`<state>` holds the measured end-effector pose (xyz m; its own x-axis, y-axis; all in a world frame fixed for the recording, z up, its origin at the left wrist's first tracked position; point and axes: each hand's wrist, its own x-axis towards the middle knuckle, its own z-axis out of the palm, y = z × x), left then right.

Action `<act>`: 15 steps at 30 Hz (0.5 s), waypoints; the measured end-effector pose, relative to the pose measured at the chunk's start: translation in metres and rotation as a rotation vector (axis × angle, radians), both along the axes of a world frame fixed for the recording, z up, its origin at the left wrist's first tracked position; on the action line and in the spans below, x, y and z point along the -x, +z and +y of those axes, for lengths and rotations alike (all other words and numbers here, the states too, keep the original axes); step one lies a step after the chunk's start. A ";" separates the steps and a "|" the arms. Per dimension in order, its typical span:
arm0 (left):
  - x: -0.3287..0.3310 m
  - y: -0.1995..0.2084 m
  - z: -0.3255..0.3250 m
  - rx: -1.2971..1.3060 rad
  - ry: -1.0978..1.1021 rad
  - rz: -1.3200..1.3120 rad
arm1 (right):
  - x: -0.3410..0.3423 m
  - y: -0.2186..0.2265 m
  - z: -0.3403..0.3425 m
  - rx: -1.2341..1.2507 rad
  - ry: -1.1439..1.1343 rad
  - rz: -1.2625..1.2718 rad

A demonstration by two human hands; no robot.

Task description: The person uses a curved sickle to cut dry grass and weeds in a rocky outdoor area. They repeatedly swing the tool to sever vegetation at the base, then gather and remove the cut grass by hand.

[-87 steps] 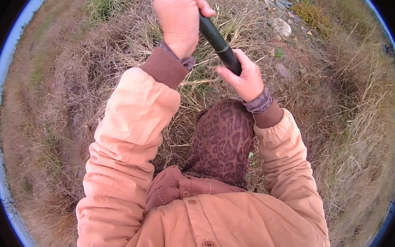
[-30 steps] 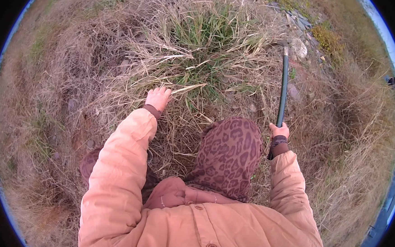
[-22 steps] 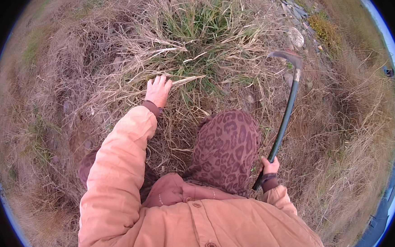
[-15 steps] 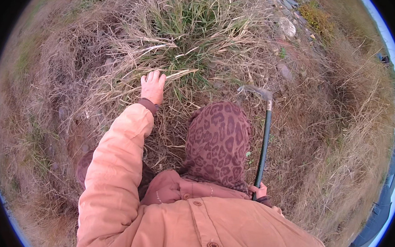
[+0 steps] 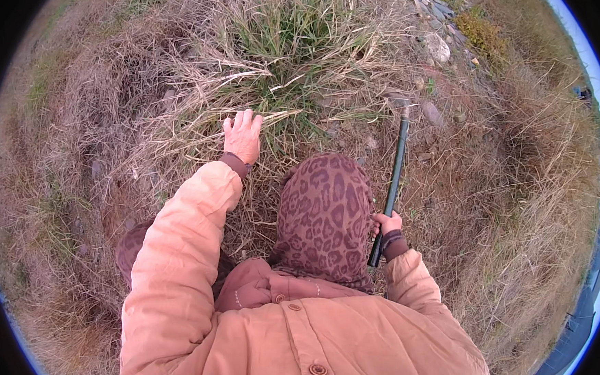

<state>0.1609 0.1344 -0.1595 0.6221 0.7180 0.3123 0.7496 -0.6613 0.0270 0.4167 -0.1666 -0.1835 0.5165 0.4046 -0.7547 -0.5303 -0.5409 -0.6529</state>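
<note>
My left hand (image 5: 243, 137) is stretched forward over a clump of grass (image 5: 290, 33), green in the middle with dry, straw-coloured blades around it. Its fingers are spread and rest on bent stalks, with the fingertips partly among them. In my right hand (image 5: 387, 225) is the lower part of a long dark handle, the handle of a sickle (image 5: 397, 161). The handle leans up and away, and its metal head is beside the clump's right edge. The blade is seen nearly edge-on, so its shape is hard to make out.
My knee in leopard-print cloth (image 5: 326, 220) is between my arms. Flat grey stones (image 5: 433, 4) and a pale rock (image 5: 437, 47) lie at the far right. Dry grass (image 5: 48, 223) covers the slope to the left, and dark sheeting (image 5: 582, 301) shows at the right rim.
My right hand has moved forward, carrying the sickle farther away, and its blade has turned from side view to nearly edge-on. My left hand has shifted slightly right and nearer, fingers still spread.
</note>
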 end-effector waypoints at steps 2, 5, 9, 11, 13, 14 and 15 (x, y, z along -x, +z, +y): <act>-0.002 -0.004 -0.003 -0.037 -0.027 -0.023 | -0.011 -0.010 0.028 0.004 0.026 -0.063; -0.006 -0.007 -0.008 -0.010 -0.067 -0.015 | -0.024 -0.012 0.067 -0.074 0.085 -0.116; -0.013 -0.005 -0.013 0.039 -0.128 -0.016 | -0.030 -0.005 0.119 -0.187 0.120 -0.022; -0.018 -0.001 -0.014 0.047 -0.164 -0.053 | -0.028 0.002 0.130 -0.243 0.200 -0.160; -0.023 0.005 -0.015 0.032 -0.183 -0.094 | -0.024 0.012 0.131 -0.253 0.323 -0.333; -0.025 0.009 -0.015 0.059 -0.222 -0.128 | -0.024 0.019 0.127 -0.181 0.431 -0.498; -0.028 0.013 -0.014 0.051 -0.250 -0.168 | -0.024 0.026 0.124 -0.193 0.521 -0.707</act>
<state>0.1886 0.1206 -0.1468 0.7245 0.5663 0.3930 0.5459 -0.8195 0.1745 0.4410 -0.0428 -0.1579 0.5498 0.8045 -0.2250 0.3117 -0.4474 -0.8382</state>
